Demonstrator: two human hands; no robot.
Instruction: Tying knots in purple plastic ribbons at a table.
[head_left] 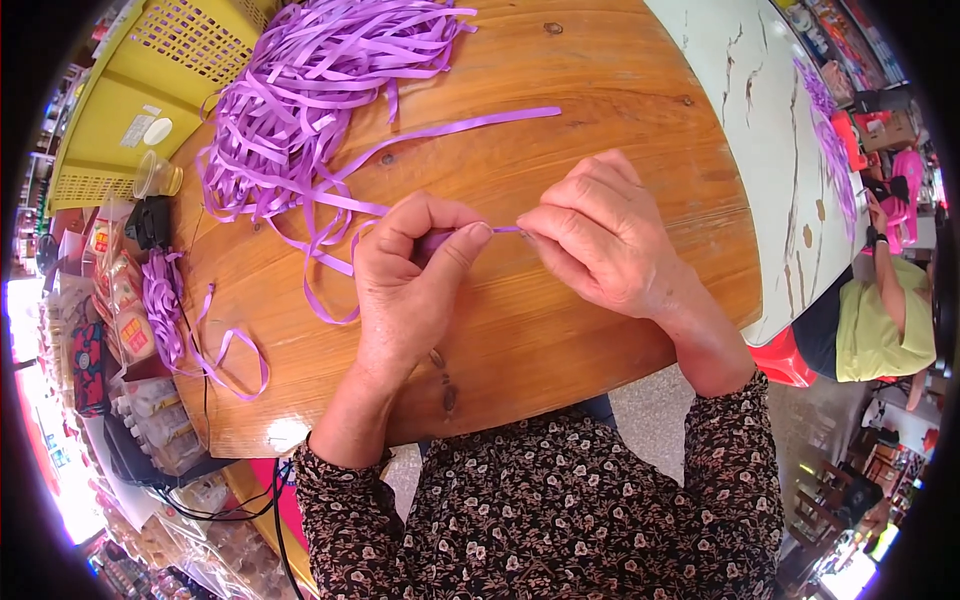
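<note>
A purple ribbon (500,229) is pinched between the left hand (415,275) and right hand (600,240), each grip clenched on it, above a wooden counter (560,90); a yellow crate (150,90) is seen beyond.

Ribbon pile (310,90) on table (560,330), crate (140,100) to left.

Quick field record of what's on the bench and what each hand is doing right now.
surface: round wooden table
left hand: thumb and forefinger pinch a purple ribbon strip
right hand: pinches the same strip's other end, close to the left fingertips
ribbon pile: loose purple strips, far left of table
beyond pile: yellow plastic crate
table's left edge: small ribbon bundle
</note>
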